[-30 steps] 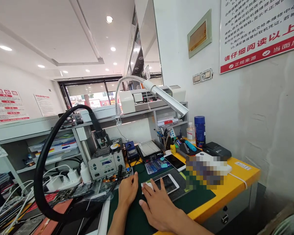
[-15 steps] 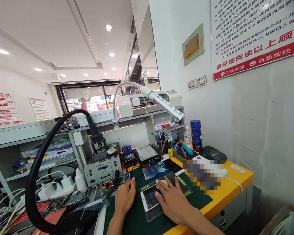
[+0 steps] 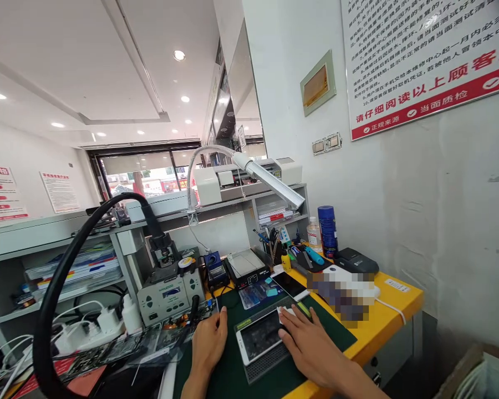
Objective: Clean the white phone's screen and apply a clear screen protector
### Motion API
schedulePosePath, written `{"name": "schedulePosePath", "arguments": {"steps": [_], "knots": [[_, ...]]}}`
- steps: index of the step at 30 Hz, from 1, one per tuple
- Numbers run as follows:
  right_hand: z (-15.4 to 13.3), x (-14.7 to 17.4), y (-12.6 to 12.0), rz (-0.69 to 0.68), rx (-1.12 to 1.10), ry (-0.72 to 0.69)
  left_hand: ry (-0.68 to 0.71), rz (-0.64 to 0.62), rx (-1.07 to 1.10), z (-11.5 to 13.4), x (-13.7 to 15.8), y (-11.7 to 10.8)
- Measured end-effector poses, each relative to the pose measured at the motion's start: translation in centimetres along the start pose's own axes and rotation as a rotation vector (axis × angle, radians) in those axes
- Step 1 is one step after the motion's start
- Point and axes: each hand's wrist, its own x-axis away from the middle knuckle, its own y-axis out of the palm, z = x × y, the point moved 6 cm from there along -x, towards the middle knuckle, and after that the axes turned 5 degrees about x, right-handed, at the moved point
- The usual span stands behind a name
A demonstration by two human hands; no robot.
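A white-framed smartphone (image 3: pixel 261 336) with a dark screen lies on a perforated grey pad (image 3: pixel 270 363) over a green mat. My right hand (image 3: pixel 305 344) is on the phone's right end, its fingers pressing a small white wipe (image 3: pixel 283 315) to the glass; most of the wipe is under the fingers. Left of the phone, my left hand (image 3: pixel 208 339) rests on the mat with curled fingers and the thumb up. A thin light-coloured thing shows just behind that thumb; whether the hand grips it is hidden.
Behind the pad lie a second phone (image 3: pixel 290 285) and a clear packet (image 3: pixel 255 295). A hot-air station (image 3: pixel 168 299) stands at the left, with a thick black hose (image 3: pixel 52 293) arching in front. Further right are a blue can (image 3: pixel 327 231) and a white cable (image 3: pixel 393 307).
My right hand has slid the wipe rightward along the screen, baring more of the glass. My left hand stays about where it was. The whole view has shifted slightly.
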Motion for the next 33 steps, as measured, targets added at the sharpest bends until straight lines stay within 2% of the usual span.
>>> {"name": "schedulePosePath", "arguments": {"steps": [12,33], "knots": [[-0.8,3.3,-0.2,0.000,-0.016,0.060,0.004,0.003,-0.004,-0.1,0.0,0.1],[-1.6,3.3,1.3,0.035,0.031,-0.077,0.004,-0.028,0.019,-0.6,-0.3,0.6]]}}
